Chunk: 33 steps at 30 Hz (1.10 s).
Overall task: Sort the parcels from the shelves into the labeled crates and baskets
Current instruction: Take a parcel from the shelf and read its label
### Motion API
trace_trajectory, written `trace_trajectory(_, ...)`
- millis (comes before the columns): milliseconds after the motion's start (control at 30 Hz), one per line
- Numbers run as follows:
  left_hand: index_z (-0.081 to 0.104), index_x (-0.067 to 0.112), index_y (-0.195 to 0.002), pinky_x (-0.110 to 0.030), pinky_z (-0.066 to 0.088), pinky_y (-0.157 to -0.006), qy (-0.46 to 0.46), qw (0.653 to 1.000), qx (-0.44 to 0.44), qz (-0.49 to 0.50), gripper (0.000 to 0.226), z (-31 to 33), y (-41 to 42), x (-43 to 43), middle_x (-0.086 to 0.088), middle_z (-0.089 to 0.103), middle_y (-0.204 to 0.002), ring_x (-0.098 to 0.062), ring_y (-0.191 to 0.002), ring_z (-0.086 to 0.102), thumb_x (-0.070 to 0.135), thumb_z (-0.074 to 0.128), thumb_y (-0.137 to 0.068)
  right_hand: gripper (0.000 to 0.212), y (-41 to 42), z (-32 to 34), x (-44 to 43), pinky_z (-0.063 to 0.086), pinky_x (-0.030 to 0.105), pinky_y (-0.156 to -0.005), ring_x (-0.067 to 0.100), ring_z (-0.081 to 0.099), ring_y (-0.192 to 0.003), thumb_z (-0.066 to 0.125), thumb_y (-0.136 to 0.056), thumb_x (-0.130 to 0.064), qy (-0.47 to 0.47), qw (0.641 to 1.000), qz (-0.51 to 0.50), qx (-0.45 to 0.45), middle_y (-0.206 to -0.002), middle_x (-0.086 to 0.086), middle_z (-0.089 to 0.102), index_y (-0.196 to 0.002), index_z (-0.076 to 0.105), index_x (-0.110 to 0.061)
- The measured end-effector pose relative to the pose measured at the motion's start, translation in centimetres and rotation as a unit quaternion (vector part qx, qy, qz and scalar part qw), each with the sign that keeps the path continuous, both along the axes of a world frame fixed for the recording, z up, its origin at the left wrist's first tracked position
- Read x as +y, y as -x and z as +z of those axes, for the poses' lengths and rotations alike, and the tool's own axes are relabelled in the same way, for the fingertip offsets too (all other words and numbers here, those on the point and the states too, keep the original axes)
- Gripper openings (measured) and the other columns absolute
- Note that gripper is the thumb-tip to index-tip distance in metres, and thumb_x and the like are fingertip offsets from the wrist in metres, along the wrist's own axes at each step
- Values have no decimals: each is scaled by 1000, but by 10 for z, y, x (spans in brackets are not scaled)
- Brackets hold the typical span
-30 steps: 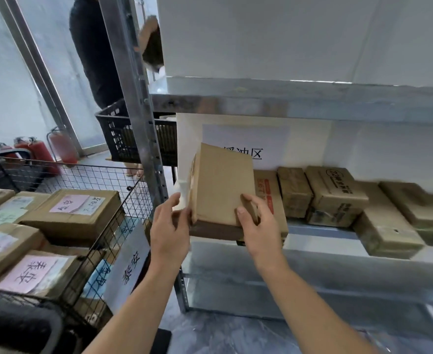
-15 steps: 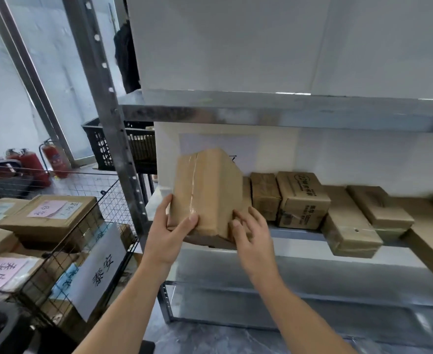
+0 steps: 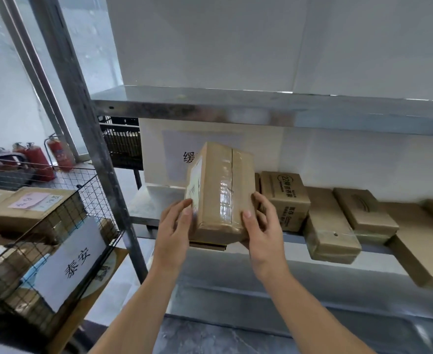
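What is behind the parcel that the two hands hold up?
Behind the parcel, a white sign stands at the back of the shelf; only one character shows, the parcel covers the rest. A printed box sits right of it.

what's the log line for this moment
parcel: held at shelf front | left hand: grips left side | right hand: grips right side

There is only one view: a wide-angle camera on the person's head. It faces forward and a little downward to the metal shelf (image 3: pixel 154 208), near enough that the left hand (image 3: pixel 174 233) and right hand (image 3: pixel 263 233) hold a parcel (image 3: pixel 223 190) at its front edge, in the centre. Left of the shelf's post (image 3: pixel 105 175), the wire basket (image 3: pixel 95 195) is seen from above.
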<state>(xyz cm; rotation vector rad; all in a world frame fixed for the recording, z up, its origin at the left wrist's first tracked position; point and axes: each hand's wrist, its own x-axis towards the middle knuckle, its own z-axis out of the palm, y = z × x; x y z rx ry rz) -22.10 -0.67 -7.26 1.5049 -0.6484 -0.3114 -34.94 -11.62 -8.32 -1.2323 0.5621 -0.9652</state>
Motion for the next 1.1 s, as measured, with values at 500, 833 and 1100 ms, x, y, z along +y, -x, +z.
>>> trace_trajectory(500,52,50,-123,-27,57,-85,-69,995,-57,51,46,-19,-23,39,19,54,-128,-10,-119,55,50,67,-79,37,-15,-29,-20,50,42,-107,5,57,-123,60,-100,-12,111,988,72,86,-136,-7,54,-120,65,-44)
trace_trajectory(833,47,28,-129,-2,39,-90,-70,947,-234,210,52,-14,-21,99,8,42,-133,10,-124,38,42,61,-80,50,-53,-5,31,55,23,-91,-5,55,-127,58,-96,-36,116,947,293,64,-140,-21,55,-140,42,-51)
trace_trajectory(1100,52,20,-131,-3,33,-97,-95,904,-290,300,54,-5,-16,162,7,40,-138,4,-131,36,43,62,-83,66,-84,13,89,51,14,-92,-9,49,-129,70,-83,-42,160,921,351,61,-138,-31,52,-136,36,-61)
